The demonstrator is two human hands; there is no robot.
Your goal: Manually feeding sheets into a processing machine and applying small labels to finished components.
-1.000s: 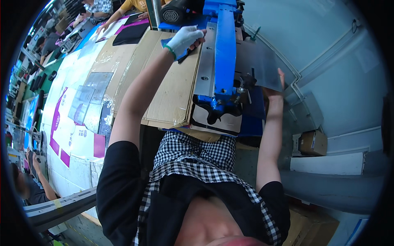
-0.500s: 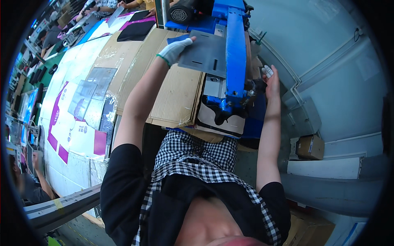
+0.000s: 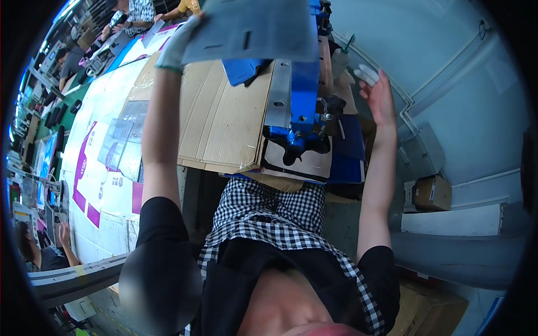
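My left hand (image 3: 180,43), in a white glove with a green cuff, grips the edge of a grey translucent plastic sheet (image 3: 258,36) with narrow slots. The sheet is lifted and covers the upper part of the blue machine (image 3: 304,95). Right of the machine, my right hand (image 3: 381,101) is raised with its fingers apart, white coverings on some of them, holding nothing. A blue piece of material (image 3: 242,71) with a black part lies on the cardboard below the sheet.
Brown cardboard (image 3: 224,123) covers the bench left of the machine. Clear plastic sheets (image 3: 115,140) lie on the white table farther left. A bottle with a green nozzle (image 3: 340,59) stands right of the machine. Other people work at the far left.
My left hand has lifted the plastic sheet up and leftward off the machine, uncovering the blue material. My right hand has moved slightly right, away from the machine.
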